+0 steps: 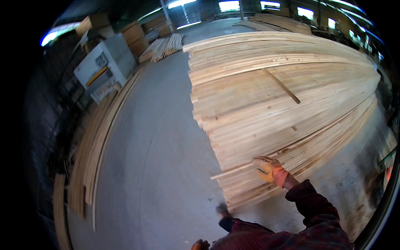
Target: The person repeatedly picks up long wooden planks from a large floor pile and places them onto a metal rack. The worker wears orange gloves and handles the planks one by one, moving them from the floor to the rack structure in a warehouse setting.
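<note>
My right hand (270, 171), in an orange and yellow work glove, reaches over the near part of a wide layer of pale wooden strips (246, 137). Its fingers lie across one long wooden strip (233, 171), with the thumb on the near side, closed around it. That strip's left end sticks out past the uneven ends of the others. At the bottom edge only a small part of my left hand (201, 245) shows, gloved too and close to my body; its fingers are mostly cut off.
A short dark stick (281, 86) lies across the layer. On the left, long boards (98, 137) rest on the floor beside a white machine cabinet (106, 62). Farther back are a bundle of strips (164, 46) and stacked boards (279, 23). My foot (223, 210) stands near the strip ends.
</note>
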`<control>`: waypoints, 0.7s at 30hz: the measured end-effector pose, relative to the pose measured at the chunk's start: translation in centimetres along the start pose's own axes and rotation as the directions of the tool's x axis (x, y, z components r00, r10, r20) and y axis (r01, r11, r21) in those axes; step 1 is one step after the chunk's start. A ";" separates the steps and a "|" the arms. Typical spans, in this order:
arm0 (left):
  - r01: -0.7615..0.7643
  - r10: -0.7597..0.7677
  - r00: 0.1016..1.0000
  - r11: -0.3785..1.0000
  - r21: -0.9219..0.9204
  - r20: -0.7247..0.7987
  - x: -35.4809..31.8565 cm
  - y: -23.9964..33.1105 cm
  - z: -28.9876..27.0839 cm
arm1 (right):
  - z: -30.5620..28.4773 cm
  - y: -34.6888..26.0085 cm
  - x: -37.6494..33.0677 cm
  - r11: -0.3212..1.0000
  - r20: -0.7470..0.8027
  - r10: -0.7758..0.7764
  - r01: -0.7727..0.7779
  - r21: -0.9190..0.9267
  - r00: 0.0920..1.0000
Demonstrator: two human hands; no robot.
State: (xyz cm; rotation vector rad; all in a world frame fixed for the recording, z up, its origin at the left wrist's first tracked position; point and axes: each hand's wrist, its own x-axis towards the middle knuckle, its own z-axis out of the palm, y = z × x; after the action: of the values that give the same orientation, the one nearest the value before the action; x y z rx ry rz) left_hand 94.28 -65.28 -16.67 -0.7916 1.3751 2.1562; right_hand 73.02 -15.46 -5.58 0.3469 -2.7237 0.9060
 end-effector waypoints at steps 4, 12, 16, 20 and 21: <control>0.040 -0.020 0.995 0.978 0.204 -0.096 5.3 10.8 -1.8 | 3.6 1.1 12.1 0.992 -0.243 -0.016 0.046 0.118 0.970; -0.043 0.047 0.995 0.998 0.052 -0.085 19.6 28.9 -4.2 | 3.5 1.1 35.2 0.961 -0.307 0.271 -0.240 0.136 0.912; -0.030 0.035 0.997 0.997 0.077 -0.065 29.1 38.8 -2.4 | 7.7 5.0 42.3 0.887 -0.196 0.418 -0.445 -0.121 0.887; 0.007 -0.007 1.000 0.992 0.129 0.000 39.1 48.3 -1.6 | 11.6 5.0 44.8 0.830 -0.181 0.325 -0.372 -0.417 0.928; 0.017 -0.022 0.999 0.988 0.153 0.031 41.9 51.0 -1.1 | 11.6 5.5 44.7 0.842 -0.201 0.313 -0.369 -0.394 0.928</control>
State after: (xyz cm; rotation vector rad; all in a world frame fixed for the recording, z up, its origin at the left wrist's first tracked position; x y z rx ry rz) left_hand 30.98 -83.35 -12.40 -0.7053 1.4886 2.0115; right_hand 27.45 -24.76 -3.83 -0.2858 -2.8031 0.3570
